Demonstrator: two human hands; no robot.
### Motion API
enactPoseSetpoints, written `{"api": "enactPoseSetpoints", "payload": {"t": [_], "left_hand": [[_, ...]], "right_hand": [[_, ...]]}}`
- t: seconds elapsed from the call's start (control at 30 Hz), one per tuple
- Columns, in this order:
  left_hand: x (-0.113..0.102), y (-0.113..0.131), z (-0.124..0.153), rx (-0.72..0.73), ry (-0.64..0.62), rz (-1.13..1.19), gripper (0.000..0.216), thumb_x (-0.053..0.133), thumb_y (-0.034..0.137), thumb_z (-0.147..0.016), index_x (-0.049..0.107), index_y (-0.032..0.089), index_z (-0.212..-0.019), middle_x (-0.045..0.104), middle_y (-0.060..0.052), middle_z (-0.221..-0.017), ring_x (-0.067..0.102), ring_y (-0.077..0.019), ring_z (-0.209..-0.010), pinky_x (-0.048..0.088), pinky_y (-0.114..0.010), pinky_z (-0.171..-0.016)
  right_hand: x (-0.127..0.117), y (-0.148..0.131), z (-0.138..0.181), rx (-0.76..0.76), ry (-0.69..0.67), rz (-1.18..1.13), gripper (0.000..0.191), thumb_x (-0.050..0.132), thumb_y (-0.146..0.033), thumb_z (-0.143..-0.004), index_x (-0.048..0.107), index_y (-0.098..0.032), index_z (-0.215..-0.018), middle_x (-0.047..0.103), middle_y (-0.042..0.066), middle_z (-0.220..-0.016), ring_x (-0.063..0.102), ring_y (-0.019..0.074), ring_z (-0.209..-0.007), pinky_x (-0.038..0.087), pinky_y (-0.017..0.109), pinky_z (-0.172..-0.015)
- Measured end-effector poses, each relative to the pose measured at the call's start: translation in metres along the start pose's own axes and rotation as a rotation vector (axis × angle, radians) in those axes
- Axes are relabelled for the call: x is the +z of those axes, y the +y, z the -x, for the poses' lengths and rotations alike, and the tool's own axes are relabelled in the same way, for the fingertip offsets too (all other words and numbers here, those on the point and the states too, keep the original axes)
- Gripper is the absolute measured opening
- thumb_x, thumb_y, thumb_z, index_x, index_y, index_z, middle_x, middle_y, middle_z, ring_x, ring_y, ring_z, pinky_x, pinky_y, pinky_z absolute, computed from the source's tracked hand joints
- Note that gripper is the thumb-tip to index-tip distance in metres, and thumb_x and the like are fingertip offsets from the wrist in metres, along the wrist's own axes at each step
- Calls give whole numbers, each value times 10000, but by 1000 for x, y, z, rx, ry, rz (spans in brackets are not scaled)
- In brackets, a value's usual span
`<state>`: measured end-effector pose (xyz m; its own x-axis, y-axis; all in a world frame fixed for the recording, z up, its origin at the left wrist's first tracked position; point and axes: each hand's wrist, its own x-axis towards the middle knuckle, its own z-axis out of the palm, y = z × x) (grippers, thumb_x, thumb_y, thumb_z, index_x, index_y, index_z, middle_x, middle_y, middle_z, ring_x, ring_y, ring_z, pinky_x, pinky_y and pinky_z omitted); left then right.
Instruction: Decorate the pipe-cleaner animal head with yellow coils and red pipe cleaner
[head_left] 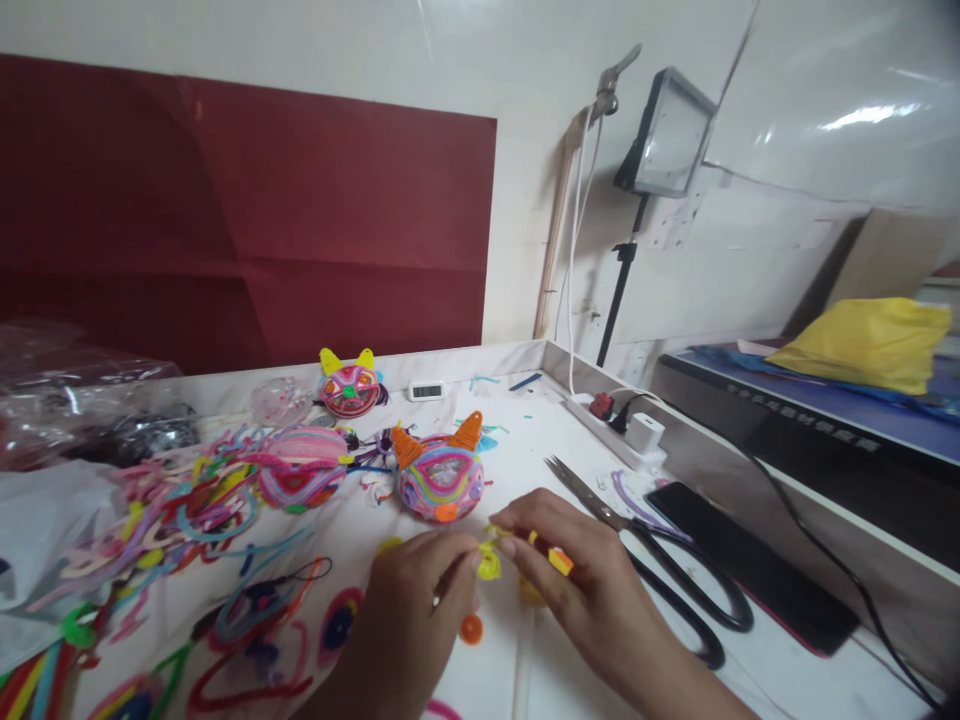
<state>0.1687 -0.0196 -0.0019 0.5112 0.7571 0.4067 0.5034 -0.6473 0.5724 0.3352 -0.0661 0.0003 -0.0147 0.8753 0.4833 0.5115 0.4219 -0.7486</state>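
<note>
My left hand and my right hand meet over the white table, fingers pinched together on a small yellow pipe-cleaner piece. A small orange-yellow bit rests against my right hand's fingers. Just beyond my hands stands a striped pipe-cleaner ball with orange ears. An orange coil lies on the table below my hands.
Black-handled scissors and a dark phone lie to the right. A yellow-eared ball, a pink ball and several loose pipe-cleaner shapes cover the left. A power strip and a lamp stand are at the back.
</note>
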Motion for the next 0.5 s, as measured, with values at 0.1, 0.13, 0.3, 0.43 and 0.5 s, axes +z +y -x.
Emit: {"api": "enactPoseSetpoints", "payload": {"t": [0.1,0.13,0.3,0.43,0.5], "left_hand": [[0,0,0,43,7,-71,278,427,141,-870,624,176,-678,621,5,-552,624,-138,-564,416,-192,-493],[0,0,-1,52,13,-87,278,426,141,-871,620,177,-674,615,5,-552,619,-139,-567,417,-191,-490],[2,-1,-1,112,82,-82,289,422,120,-857,562,191,-614,576,24,-521,587,-120,-521,399,-177,-464],[4,-4,1,113,125,-5,284,435,122,-848,557,198,-602,552,48,-484,540,-97,-439,374,-173,-437],[5,-4,2,61,127,69,261,457,149,-851,598,203,-638,555,56,-478,532,-92,-418,379,-170,-431]], "right_hand": [[-9,-8,-5,-191,-93,225,199,462,-155,-951,649,-191,-893,586,51,-848,557,177,-803,429,272,-678],[-12,-11,-7,-224,-124,279,200,457,-138,-951,644,-187,-900,582,54,-850,550,183,-808,427,273,-671],[-15,-23,-12,-278,-237,441,197,473,-25,-906,616,-159,-886,573,61,-844,535,182,-755,424,259,-620],[-8,-20,-10,-245,-162,413,206,460,-11,-894,588,-149,-812,560,51,-798,522,170,-704,402,254,-589],[-4,-17,-8,-198,-96,312,197,446,-48,-909,583,-156,-815,565,44,-787,527,164,-707,402,254,-605]]}}
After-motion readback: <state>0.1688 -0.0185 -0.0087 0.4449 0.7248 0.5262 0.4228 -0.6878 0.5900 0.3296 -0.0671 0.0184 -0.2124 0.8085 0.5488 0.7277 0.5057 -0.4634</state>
